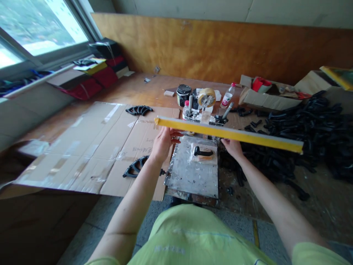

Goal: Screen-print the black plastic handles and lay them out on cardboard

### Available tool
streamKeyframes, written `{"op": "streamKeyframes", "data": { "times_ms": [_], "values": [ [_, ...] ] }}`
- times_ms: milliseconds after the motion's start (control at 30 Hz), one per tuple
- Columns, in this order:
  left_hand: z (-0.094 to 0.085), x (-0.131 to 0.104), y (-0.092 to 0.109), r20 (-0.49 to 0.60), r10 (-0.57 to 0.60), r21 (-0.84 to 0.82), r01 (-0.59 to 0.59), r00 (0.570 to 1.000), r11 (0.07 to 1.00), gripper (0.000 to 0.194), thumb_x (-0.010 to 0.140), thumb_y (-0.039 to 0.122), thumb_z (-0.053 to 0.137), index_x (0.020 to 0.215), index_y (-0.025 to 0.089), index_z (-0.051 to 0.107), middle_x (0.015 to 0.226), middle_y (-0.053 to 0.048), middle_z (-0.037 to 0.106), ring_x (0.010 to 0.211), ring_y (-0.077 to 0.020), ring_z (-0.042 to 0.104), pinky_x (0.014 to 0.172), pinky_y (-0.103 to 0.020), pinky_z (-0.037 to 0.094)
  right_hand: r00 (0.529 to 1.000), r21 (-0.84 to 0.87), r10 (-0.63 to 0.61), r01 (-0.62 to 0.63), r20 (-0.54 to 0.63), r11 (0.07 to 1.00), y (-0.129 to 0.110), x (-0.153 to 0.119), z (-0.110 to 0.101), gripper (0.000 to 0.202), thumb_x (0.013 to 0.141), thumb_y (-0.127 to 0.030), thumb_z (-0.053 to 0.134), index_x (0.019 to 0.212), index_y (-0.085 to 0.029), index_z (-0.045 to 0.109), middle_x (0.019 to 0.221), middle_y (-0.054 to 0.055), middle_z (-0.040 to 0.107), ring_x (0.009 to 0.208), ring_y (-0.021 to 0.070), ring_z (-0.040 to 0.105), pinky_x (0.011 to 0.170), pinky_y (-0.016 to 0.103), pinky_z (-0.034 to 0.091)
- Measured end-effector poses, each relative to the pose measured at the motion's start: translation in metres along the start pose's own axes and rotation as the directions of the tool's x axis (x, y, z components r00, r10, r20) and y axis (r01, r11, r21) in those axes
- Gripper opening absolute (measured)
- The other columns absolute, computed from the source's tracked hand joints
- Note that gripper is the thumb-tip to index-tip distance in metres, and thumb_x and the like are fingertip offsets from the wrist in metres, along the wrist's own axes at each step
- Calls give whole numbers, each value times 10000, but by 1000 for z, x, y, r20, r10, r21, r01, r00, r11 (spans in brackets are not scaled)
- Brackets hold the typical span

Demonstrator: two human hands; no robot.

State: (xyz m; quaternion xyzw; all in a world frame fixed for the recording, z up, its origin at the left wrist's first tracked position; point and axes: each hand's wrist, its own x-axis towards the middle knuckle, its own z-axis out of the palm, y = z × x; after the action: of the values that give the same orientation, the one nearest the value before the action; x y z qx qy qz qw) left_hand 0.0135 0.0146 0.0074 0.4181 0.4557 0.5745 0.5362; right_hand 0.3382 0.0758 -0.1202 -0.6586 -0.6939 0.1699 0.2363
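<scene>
A long yellow frame [234, 135], seen edge-on, hangs tilted over a grey metal plate [193, 180]. On the plate a black curved part [203, 151] rests in a pale holder. My left hand [163, 143] is just below the frame's left part, left of the plate's back edge, its visible fingers apart and nothing seen in them. My right hand [233, 147] reaches under the middle of the frame, right of the plate; its fingers are partly hidden and their grip is unclear.
Cardboard [91, 147] covers the left side, with black fan-like pieces [139, 110] on it. Behind the frame stand a black tub [184, 95], a tape roll [206, 98] and a bottle [227, 96]. Black parts [311, 129] are heaped right, before an open box [271, 101].
</scene>
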Motion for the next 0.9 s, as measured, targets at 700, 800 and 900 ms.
{"op": "streamKeyframes", "data": {
  "times_ms": [700, 800, 900],
  "values": [
    [-194, -123, -157, -699, -469, -34, 630, 540, 776, 415, 958, 428, 270, 877, 161, 577, 781, -72, 692, 642, -145, 650, 546, -237, 508, 975, -488, 105, 3, 195, 873, 30, -61, 15, 192, 895, -133, 485, 981, -116, 656, 1016, 162, 662, 980, 245, 575, 812, 325, 428],
    [-236, -117, -165, -759, -479, 47, 770, 442, 636, 442, 943, 409, 246, 774, 143, 555, 653, -83, 649, 516, -154, 593, 483, -259, 487, 955, -579, 153, 24, 255, 815, 57, -53, 14, 231, 857, -159, 548, 1066, -90, 617, 1046, 182, 658, 1063, 269, 548, 854, 339, 406],
    [-251, -107, -167, -749, -479, 120, 805, 458, 581, 492, 921, 454, 285, 675, 127, 559, 597, -105, 631, 489, -171, 581, 463, -279, 483, 943, -592, 161, 45, 290, 805, 64, -49, 15, 292, 839, -211, 574, 1107, -98, 585, 980, 171, 671, 1076, 286, 546, 853, 362, 396]
  ]
}}
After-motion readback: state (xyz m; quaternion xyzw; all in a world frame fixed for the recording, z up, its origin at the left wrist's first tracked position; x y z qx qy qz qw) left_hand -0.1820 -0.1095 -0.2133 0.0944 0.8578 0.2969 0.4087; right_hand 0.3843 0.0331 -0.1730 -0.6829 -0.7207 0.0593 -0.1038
